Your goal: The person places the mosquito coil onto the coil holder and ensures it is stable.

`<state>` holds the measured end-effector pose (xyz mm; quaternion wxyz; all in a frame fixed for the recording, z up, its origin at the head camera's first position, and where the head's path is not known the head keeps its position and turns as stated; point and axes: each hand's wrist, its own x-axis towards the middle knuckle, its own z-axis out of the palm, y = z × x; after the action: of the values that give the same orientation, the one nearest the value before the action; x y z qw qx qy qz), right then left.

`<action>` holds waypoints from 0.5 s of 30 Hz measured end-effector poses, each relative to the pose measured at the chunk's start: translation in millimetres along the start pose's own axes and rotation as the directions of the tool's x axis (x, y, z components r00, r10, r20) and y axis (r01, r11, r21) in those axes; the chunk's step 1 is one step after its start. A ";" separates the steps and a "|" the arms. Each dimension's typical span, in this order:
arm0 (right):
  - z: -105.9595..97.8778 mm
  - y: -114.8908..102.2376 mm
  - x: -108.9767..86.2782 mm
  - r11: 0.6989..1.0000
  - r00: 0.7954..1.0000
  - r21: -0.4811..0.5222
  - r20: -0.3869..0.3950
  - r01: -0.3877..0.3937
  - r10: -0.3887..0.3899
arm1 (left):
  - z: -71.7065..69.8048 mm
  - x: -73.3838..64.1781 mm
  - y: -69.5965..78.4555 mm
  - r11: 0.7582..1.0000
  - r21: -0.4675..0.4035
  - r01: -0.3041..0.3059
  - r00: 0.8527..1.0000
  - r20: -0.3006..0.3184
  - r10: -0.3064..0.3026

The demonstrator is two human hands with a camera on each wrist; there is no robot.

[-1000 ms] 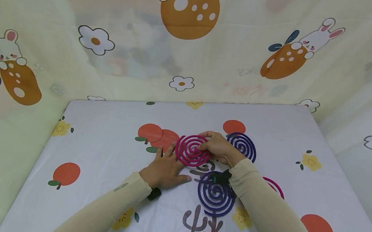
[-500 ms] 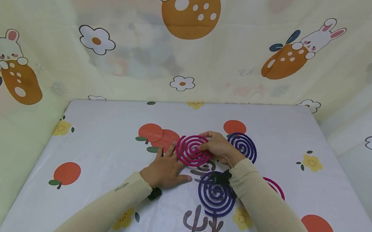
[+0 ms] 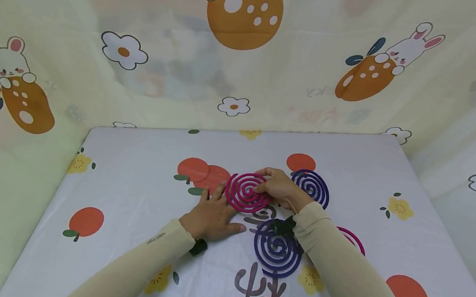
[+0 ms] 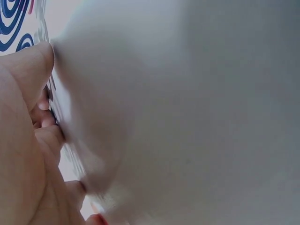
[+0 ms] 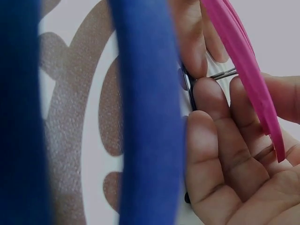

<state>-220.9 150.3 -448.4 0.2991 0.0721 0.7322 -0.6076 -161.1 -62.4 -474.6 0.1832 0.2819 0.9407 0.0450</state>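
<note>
A pink mosquito coil is held raised at its middle by my right hand, with the thumb on its near face. In the right wrist view the pink coil shows edge-on, the other fingers behind it, with a thin silvery metal piece by the fingertips. My left hand rests on the table with its fingers spread, fingertips beside the coil's lower left edge. A dark blue coil lies below the right wrist. Behind the right hand lies another dark blue coil.
A second pink coil lies mostly hidden under the right forearm. All rest on a white table cloth printed with fruit, flowers and dark characters. A patterned curtain stands behind the table's far edge.
</note>
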 end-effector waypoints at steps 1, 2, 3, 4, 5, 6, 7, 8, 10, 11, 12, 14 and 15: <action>-0.1 0.2 -0.2 1.000 1.000 0.001 -0.001 0.000 0.000 | -0.5 0.0 0.0 1.000 -0.001 -0.003 1.000 -0.002 0.003; -0.2 0.3 -0.3 1.000 1.000 0.000 -0.001 0.001 -0.001 | -0.9 0.0 0.0 1.000 -0.003 -0.006 1.000 -0.003 0.006; -0.4 0.6 -0.3 1.000 1.000 -0.001 -0.003 0.001 -0.001 | -1.5 0.0 -0.1 1.000 -0.003 -0.009 1.000 -0.004 0.009; -0.7 0.9 -0.3 1.000 1.000 -0.002 -0.005 -0.001 0.001 | -2.2 0.2 -0.2 1.000 -0.002 -0.012 1.000 -0.004 0.012; -1.1 1.1 -0.4 1.000 1.000 -0.002 -0.008 -0.002 0.002 | -2.7 0.3 -0.3 1.000 0.001 -0.015 1.000 -0.004 0.015; -1.4 1.4 -0.3 1.000 1.000 -0.002 -0.011 -0.004 0.004 | -3.2 0.5 -0.3 1.000 0.001 -0.019 1.000 -0.008 0.019; -1.8 1.7 -0.2 1.000 1.000 0.000 -0.014 -0.006 0.006 | -3.6 0.7 -0.4 1.000 0.001 -0.022 1.000 -0.013 0.022; -2.0 1.7 -0.3 1.000 1.000 0.000 -0.016 -0.007 0.007 | -3.9 1.1 -0.4 1.000 0.001 -0.021 1.000 -0.010 0.021; -2.5 1.6 -0.5 1.000 1.000 0.005 -0.018 -0.007 0.007 | -4.2 1.8 -0.4 1.000 0.003 -0.019 1.000 -0.007 0.019; -2.7 1.5 -0.7 1.000 1.000 0.008 -0.019 -0.006 0.006 | -4.1 2.2 -0.4 1.000 0.002 -0.019 1.000 -0.007 0.019; -2.7 1.3 -0.8 1.000 1.000 0.011 -0.019 -0.005 0.006 | -3.9 2.5 -0.4 1.000 0.000 -0.018 1.000 -0.008 0.018; -3.0 0.9 -1.6 1.000 1.000 0.010 -0.016 -0.002 0.002 | -3.5 3.1 -0.6 1.000 0.002 -0.014 1.000 -0.003 0.014; -3.2 0.7 -2.0 1.000 1.000 0.007 -0.014 0.000 0.000 | -3.2 3.4 -0.7 1.000 0.004 -0.013 1.000 -0.005 0.013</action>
<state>-220.0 153.9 -447.7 0.2936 0.0776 0.7322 -0.6097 -165.2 -61.1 -472.9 0.1799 0.2884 0.9394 0.0451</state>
